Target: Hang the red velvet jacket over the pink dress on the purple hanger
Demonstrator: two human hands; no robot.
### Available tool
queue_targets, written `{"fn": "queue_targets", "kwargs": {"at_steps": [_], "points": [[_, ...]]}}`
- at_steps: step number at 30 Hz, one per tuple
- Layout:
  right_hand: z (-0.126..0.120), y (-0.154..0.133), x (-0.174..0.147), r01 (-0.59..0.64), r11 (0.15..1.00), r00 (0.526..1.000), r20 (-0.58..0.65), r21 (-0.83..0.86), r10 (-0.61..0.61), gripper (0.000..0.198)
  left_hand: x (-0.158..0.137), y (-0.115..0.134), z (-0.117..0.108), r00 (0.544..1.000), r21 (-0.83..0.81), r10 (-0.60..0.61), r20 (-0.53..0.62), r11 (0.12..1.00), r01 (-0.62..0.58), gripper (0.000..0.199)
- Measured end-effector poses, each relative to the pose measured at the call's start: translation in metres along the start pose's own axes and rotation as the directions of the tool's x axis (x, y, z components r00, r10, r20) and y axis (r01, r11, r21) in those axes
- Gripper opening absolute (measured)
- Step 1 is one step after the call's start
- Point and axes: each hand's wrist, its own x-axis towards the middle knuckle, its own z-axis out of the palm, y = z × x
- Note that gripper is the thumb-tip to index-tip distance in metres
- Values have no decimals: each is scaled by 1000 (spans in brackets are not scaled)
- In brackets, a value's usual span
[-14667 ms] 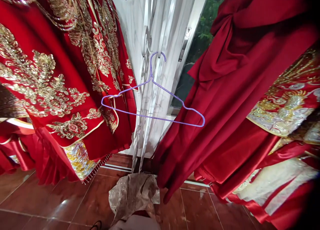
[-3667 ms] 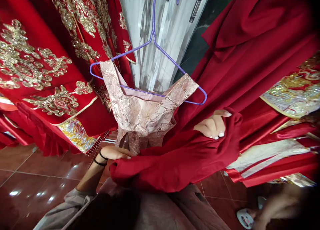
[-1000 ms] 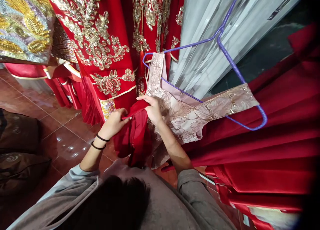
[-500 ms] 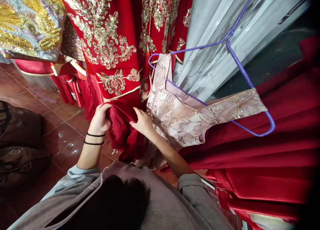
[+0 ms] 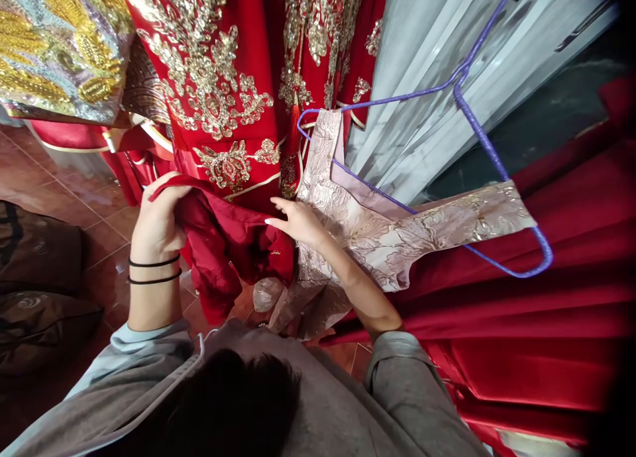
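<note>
Grey sweatshirt with pale lining at the pushed-up cuffs, two black bands on the left wrist.

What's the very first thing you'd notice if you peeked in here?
Probably the bright red robe with gold embroidery hanging at the top left. Right of it, a pale pink brocade dress hangs on a purple hanger in front of white curtains. Below, the left hand grips a plain red cloth and the right hand touches it beside the pink dress.
</note>
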Motion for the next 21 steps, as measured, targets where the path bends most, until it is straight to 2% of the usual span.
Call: {"fn": "queue_targets", "kwargs": {"at_steps": [2,4,5,6,7,8,10,12,14,16,18,20,21], "points": [[-26,-8,16,138,990,976,-167,-10,-138,47,5,-6,0,993,15,-112,-30,994,112,16],[-57,-11,36,233,969,882,-404,-77,-244,40,10,-14,1,972,27,-235,-12,972,235,18],[-74,-11,45,235,963,831,-488,-129,-268,39,11,-17,3,959,31,-284,22,959,283,18],[-89,-10,53,195,962,806,-528,-193,-269,41,13,-19,5,948,43,-311,73,950,309,18],[-103,-8,58,125,955,807,-533,-268,-255,45,14,-20,8,937,64,-322,133,947,316,17],[-115,-8,59,38,933,831,-507,-357,-228,48,15,-20,11,928,86,-324,186,946,313,16],[-132,-14,53,-108,831,898,-413,-545,-154,43,17,-17,20,921,156,-285,265,955,251,16],[-142,-29,37,-154,720,945,-315,-676,-94,34,20,-11,29,926,279,-193,323,955,102,18],[-152,-51,20,-186,675,963,-268,-714,-18,37,27,-5,40,924,411,-59,377,905,-110,22],[-166,-71,11,-199,693,966,-256,-693,21,37,39,2,52,914,500,51,403,824,-266,24],[-185,-81,16,-136,769,979,-206,-625,6,29,55,9,66,906,545,118,407,765,-344,23],[-201,-81,36,-104,859,994,-39,-501,98,20,73,15,82,892,557,179,415,725,-405,26],[-207,-78,49,-142,891,977,83,-430,196,17,82,17,90,882,556,209,421,709,-433,27]]}}
